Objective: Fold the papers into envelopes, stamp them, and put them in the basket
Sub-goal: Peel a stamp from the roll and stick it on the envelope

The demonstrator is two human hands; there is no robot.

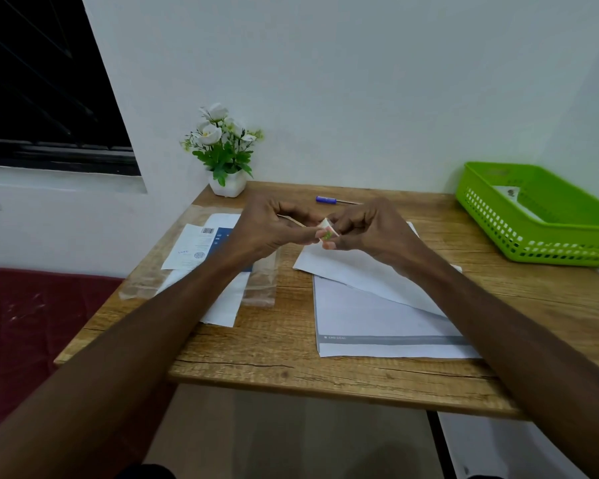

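Both hands, the left hand [270,226] and right hand [367,229], pinch one flimsy stamp [327,233]; hold its edges. Basket [533,236] at three o'clock.

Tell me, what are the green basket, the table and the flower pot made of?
Basket: likely moulded plastic, with an even bright green colour and rows of small holes in its walls. Table: wood or wood-look board, matt, with visible grain and cracks. Flower pot: smooth, white, slightly glossy, perhaps ceramic or plastic.
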